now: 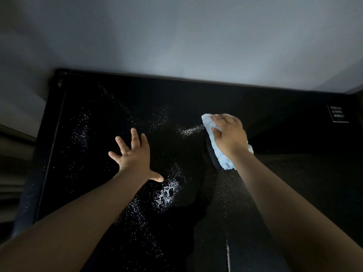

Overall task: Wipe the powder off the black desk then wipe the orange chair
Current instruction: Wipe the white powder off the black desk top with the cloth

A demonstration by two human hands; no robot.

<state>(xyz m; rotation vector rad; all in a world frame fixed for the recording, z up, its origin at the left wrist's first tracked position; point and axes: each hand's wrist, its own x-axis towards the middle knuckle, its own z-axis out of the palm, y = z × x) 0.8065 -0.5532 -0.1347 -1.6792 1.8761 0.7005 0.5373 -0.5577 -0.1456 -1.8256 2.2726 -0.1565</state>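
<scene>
The black desk [117, 99] fills the lower half of the head view. White powder [167, 193] lies scattered over its left and middle parts, with a denser streak of powder [189, 130] just left of the cloth. My right hand [228, 134] presses a light blue cloth [222, 156] flat on the desk at centre right. My left hand [133, 154] rests palm down on the desk with fingers spread, holding nothing. The orange chair is out of view.
A pale wall [176, 36] rises behind the desk's far edge. A small label with white text [337, 114] sits at the desk's far right. The desk's left edge [50, 154] drops off to a dim floor area.
</scene>
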